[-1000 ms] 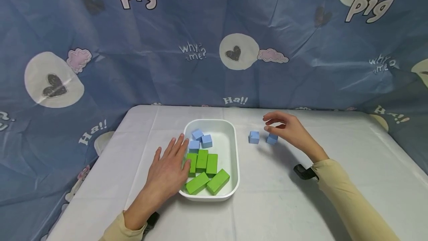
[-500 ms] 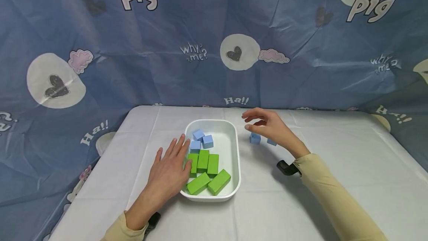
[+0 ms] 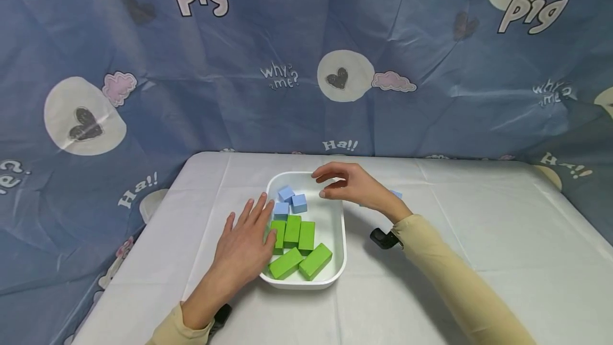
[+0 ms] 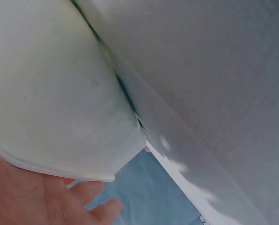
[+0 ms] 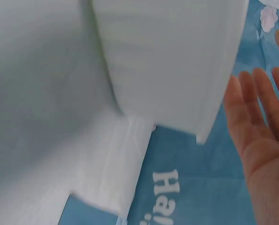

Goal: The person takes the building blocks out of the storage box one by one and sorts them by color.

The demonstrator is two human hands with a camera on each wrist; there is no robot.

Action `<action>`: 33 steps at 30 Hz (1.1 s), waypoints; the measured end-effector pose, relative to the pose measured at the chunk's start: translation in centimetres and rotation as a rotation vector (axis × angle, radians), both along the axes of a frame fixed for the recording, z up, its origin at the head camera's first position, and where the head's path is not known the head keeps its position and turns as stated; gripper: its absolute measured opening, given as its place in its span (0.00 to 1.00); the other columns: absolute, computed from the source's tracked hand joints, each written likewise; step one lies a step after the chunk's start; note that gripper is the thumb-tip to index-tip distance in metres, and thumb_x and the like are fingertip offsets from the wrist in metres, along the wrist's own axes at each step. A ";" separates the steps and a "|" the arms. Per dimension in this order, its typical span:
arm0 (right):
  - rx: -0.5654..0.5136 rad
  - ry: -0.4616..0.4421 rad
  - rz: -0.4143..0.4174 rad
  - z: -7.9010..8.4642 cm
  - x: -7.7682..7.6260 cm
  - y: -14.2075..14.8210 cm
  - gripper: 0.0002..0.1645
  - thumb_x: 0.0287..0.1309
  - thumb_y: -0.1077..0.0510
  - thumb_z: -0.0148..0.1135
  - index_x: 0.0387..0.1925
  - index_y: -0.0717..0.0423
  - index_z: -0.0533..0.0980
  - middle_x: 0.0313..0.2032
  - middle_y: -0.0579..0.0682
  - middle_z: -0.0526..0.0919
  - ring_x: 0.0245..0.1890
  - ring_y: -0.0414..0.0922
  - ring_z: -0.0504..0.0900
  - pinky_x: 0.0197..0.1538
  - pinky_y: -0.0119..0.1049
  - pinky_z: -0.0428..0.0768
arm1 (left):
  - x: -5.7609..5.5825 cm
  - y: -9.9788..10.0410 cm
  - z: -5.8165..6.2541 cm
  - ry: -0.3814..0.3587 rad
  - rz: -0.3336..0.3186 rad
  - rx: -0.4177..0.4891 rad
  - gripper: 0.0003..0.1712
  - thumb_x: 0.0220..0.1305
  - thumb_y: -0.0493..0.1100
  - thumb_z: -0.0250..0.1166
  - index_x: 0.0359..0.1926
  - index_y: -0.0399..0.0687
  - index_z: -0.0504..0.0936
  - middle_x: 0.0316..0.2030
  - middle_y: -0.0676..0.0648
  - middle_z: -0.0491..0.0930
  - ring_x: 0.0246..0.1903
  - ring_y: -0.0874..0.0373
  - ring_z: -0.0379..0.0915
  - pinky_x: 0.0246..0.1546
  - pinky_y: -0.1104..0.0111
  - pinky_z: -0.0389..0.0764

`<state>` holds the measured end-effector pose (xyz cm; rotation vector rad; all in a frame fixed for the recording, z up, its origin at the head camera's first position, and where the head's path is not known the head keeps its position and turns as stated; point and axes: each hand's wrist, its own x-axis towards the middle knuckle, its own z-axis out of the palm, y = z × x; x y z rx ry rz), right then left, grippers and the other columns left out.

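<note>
A white tray [image 3: 339, 228] holds three blue cubes [image 3: 299, 204] toward its back left and several green blocks [image 3: 306, 237] nearer the front. My left hand [image 3: 244, 252] lies along the tray's left rim with its fingers extended; in the left wrist view, the tray's side [image 4: 64, 103] stands beside that hand. Over the tray's back right rim is my right hand [image 3: 356, 188], fingers loosely bent and thumb apart. The right wrist view shows nothing held in the right hand [image 5: 261, 136]. Behind it, a blue cube [image 3: 396, 194] on the table is mostly hidden.
White cloth [image 3: 460, 292] covers the table, which spreads out to the right of the tray. A blue printed curtain [image 3: 268, 116] hangs behind the table's back edge. A second loose blue cube shows only as a sliver under the right hand.
My right hand has moved left, from above the loose blue cubes to over the tray's right rim. The left hand stays at the tray, and the blocks inside it keep their places.
</note>
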<state>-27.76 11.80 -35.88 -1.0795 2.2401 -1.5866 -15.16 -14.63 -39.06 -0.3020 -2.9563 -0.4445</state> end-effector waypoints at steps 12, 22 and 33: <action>0.105 -0.017 0.081 -1.1 -1.1 -3.1 0.24 0.58 0.64 0.69 0.57 0.61 0.77 0.57 0.60 0.78 0.57 0.55 0.77 0.55 0.38 0.79 | 0.0 0.0 -0.1 -0.015 0.007 -0.025 0.34 0.72 0.51 0.52 0.75 0.46 0.60 0.76 0.46 0.50 0.74 0.45 0.43 0.68 0.39 0.48; 0.205 0.023 0.029 -1.4 -1.2 -4.7 0.23 0.58 0.66 0.68 0.56 0.62 0.77 0.55 0.57 0.79 0.56 0.50 0.78 0.52 0.34 0.80 | 0.0 -0.1 -0.1 -0.029 0.009 -0.013 0.34 0.73 0.51 0.51 0.75 0.47 0.60 0.76 0.47 0.49 0.74 0.45 0.43 0.67 0.40 0.50; 0.357 0.099 -0.016 -1.3 -1.3 -5.8 0.23 0.54 0.67 0.70 0.53 0.57 0.79 0.50 0.51 0.82 0.53 0.45 0.80 0.55 0.38 0.78 | 0.0 -0.1 0.1 -0.027 0.011 -0.017 0.34 0.72 0.51 0.52 0.75 0.46 0.60 0.76 0.46 0.50 0.74 0.45 0.44 0.67 0.39 0.51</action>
